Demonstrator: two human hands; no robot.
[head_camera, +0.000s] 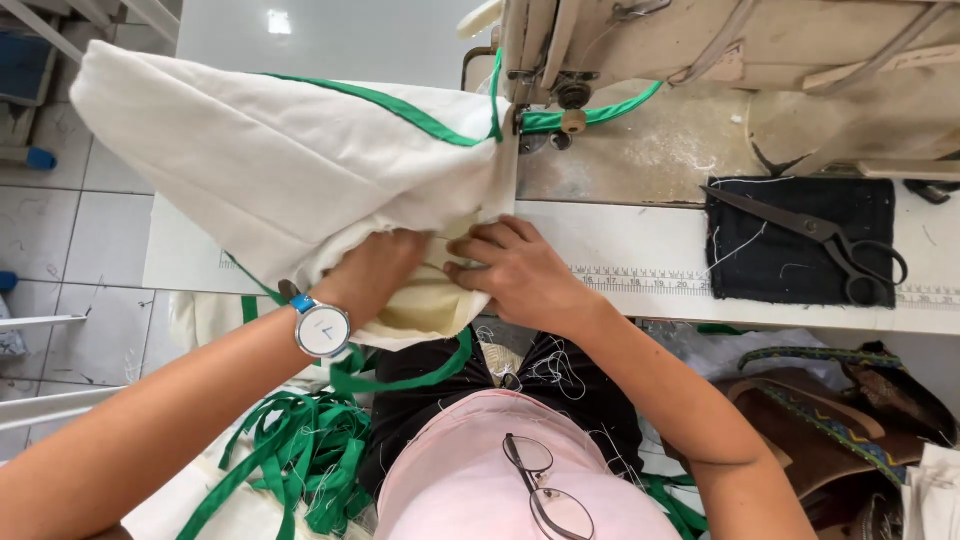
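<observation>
The right hand (520, 268) lies flat, fingers together and slightly curled, pressing the folded edge of the cream cloth (290, 170) onto the tabletop (640, 250) just in front of the sewing machine (720, 50). The left hand (375, 272) is tucked under the bulk of that cloth; its fingers are hidden, so whether they grip or only support it I cannot tell. A watch (323, 330) sits on that wrist.

The cloth is bunched high to the left, its corner reaching in under the machine head, where the green binding tape (590, 112) feeds across — the rest of the tape trails down into a loose heap on the person's lap (300, 450).

Risks, as I judge them: the right fingertips rest close to the needle area, so a slip forward could bring them under it. The weight of the raised cloth could drag the seam off line — the binding might then miss the edge. The tangled tape below could snag and jerk the feed.

Further out, scissors (815, 235) lie on a dark pad (800, 240), well apart from both hands.
</observation>
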